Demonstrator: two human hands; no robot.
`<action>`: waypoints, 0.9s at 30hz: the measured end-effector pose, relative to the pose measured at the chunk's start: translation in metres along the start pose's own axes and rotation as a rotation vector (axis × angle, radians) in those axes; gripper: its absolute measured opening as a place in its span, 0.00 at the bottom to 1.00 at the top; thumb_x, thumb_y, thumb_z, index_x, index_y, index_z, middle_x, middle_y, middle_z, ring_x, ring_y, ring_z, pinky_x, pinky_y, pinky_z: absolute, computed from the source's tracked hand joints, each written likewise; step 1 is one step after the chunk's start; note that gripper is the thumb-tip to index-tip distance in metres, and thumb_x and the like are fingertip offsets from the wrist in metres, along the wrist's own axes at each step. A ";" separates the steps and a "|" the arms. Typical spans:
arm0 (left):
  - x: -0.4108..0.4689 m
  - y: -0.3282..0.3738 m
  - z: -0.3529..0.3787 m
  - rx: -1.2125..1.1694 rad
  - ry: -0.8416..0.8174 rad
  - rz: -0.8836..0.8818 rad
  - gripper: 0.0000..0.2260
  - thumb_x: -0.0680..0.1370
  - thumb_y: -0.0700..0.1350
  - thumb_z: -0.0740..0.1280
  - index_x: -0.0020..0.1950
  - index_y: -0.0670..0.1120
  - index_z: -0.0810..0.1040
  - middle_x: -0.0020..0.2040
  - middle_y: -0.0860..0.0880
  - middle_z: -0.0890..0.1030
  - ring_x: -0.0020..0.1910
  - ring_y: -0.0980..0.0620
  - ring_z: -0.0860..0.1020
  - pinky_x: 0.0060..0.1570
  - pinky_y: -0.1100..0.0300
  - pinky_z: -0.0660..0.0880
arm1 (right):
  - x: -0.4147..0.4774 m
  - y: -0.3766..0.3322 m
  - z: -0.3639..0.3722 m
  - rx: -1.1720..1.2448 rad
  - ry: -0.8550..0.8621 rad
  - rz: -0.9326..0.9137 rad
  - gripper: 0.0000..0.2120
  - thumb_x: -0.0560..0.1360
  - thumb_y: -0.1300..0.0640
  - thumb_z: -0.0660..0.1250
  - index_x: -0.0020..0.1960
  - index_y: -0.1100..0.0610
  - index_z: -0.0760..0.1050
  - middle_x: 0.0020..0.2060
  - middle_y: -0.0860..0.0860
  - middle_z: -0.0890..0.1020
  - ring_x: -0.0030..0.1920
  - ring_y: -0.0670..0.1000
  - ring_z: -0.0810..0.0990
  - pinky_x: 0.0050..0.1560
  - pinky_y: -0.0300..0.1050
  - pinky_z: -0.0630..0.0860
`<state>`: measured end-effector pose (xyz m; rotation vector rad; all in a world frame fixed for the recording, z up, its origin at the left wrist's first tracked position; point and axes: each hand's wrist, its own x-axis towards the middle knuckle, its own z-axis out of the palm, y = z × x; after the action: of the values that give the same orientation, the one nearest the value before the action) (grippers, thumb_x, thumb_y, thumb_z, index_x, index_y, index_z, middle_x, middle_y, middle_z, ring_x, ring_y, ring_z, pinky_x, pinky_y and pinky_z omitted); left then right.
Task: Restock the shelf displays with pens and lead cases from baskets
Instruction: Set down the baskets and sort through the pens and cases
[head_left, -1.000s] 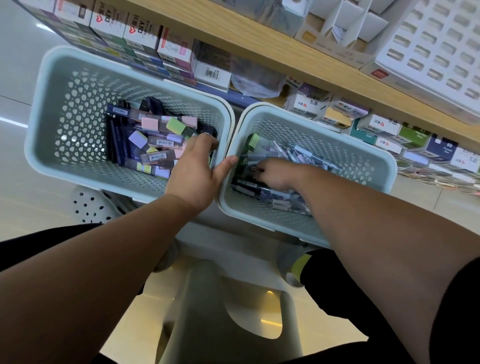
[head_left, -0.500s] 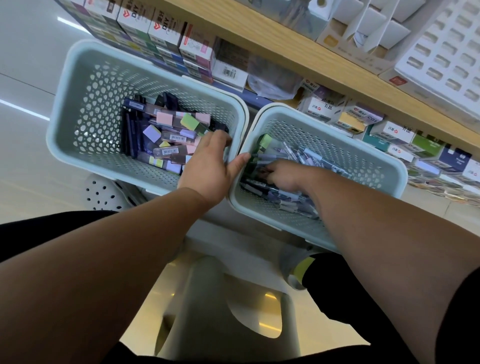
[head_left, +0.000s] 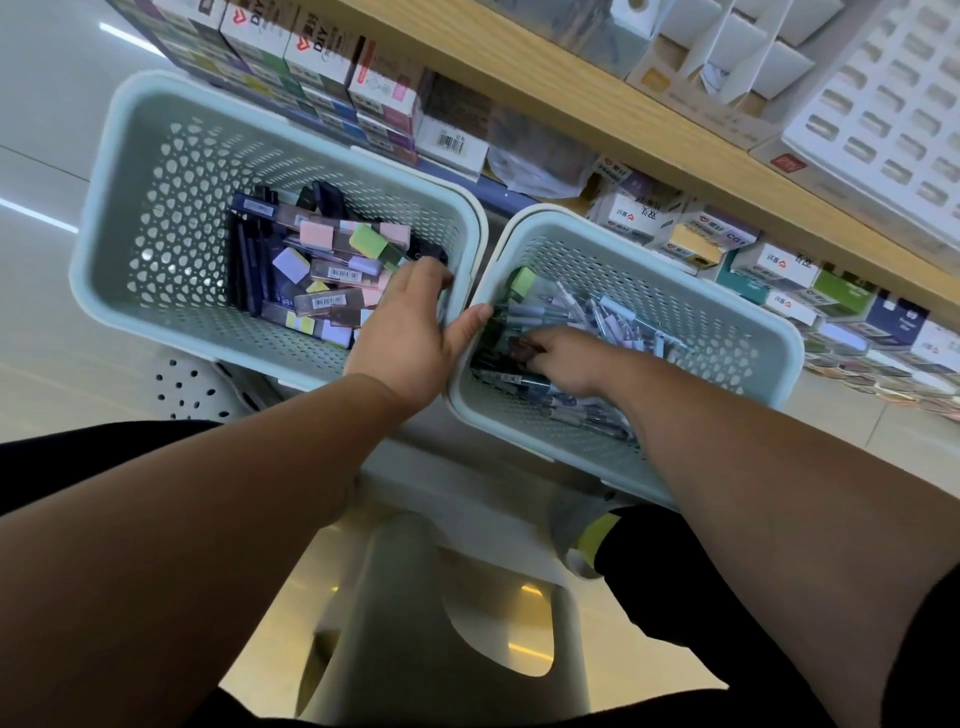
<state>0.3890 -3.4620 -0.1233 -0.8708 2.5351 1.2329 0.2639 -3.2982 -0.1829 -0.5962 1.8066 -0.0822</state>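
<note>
Left hand (head_left: 410, 332): lying spread across the gap between the two baskets at centre frame, its fingers reaching into the left basket (head_left: 104, 208) and its thumb (head_left: 470, 319) splaying out to touch the rim of the right basket (head_left: 769, 332).
Lead cases (head_left: 322, 301): sitting in a loose pile in the left basket, directly under and just left of the left fingertips; whether a fingertip is touching one I cannot tell.
Right hand (head_left: 563, 358): reaching into the right basket with its fingers curling down among the pens (head_left: 597, 317); whether it is pinching one I cannot tell.
Pens: lying heaped under and above the right hand.
Count: two baskets sitting side by side with rims touching; well over a dozen pastel-capped lead cases; pens overlapping too much to count; a few dark pens (head_left: 249, 270) lying left of the cases.
Shelf (head_left: 597, 98): running across the upper right.
</note>
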 end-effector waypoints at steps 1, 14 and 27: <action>0.000 0.000 0.000 -0.002 -0.001 0.002 0.20 0.80 0.57 0.66 0.63 0.43 0.71 0.61 0.46 0.74 0.57 0.47 0.74 0.50 0.57 0.68 | 0.002 0.000 0.002 -0.015 -0.011 -0.006 0.15 0.82 0.58 0.59 0.66 0.56 0.76 0.60 0.59 0.80 0.54 0.58 0.80 0.57 0.51 0.78; 0.001 -0.001 0.000 -0.002 0.017 0.035 0.21 0.80 0.56 0.66 0.63 0.42 0.71 0.60 0.47 0.72 0.52 0.53 0.70 0.50 0.56 0.70 | 0.002 -0.015 0.011 0.014 -0.032 -0.120 0.20 0.84 0.56 0.56 0.75 0.51 0.68 0.71 0.55 0.74 0.65 0.58 0.75 0.67 0.53 0.71; 0.003 -0.003 0.002 -0.001 0.029 0.043 0.22 0.80 0.56 0.66 0.64 0.41 0.71 0.62 0.45 0.71 0.52 0.54 0.69 0.51 0.57 0.68 | 0.004 -0.016 0.000 0.014 -0.185 -0.090 0.22 0.83 0.54 0.61 0.77 0.49 0.66 0.74 0.52 0.71 0.70 0.55 0.71 0.70 0.50 0.66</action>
<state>0.3888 -3.4632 -0.1280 -0.8440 2.5890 1.2434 0.2687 -3.3139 -0.1806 -0.6538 1.5996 -0.0970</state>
